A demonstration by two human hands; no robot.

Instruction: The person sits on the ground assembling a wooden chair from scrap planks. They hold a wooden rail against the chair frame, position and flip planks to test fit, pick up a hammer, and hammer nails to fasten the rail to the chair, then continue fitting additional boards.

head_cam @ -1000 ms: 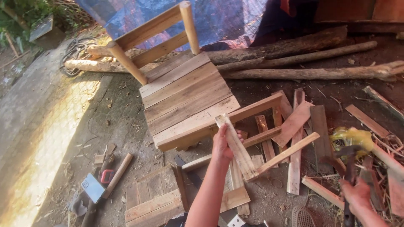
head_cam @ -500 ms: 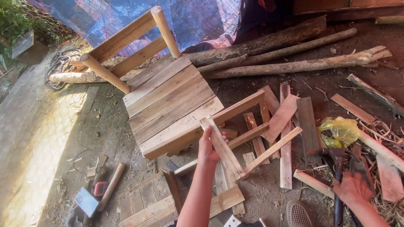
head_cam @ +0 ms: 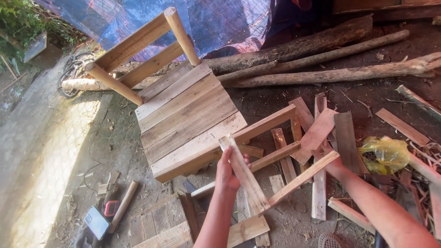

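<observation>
While left hand keeps its grip clamped on rough pale slat, right hand grip hidden behind angled slat

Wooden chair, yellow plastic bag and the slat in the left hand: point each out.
wooden chair (head_cam: 183, 110), head view, on the slatted seat.
yellow plastic bag (head_cam: 386, 154), head view, on its crumpled middle.
slat (head_cam: 248, 179), head view, mid-length, just past the left hand (head_cam: 227, 172).

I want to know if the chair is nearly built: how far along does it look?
Done: the chair, lying on its side, has its slatted seat and back frame. In hand: the left hand grips a leg, the right hand the slanted rail. Left: loose boards lie unattached.
</observation>
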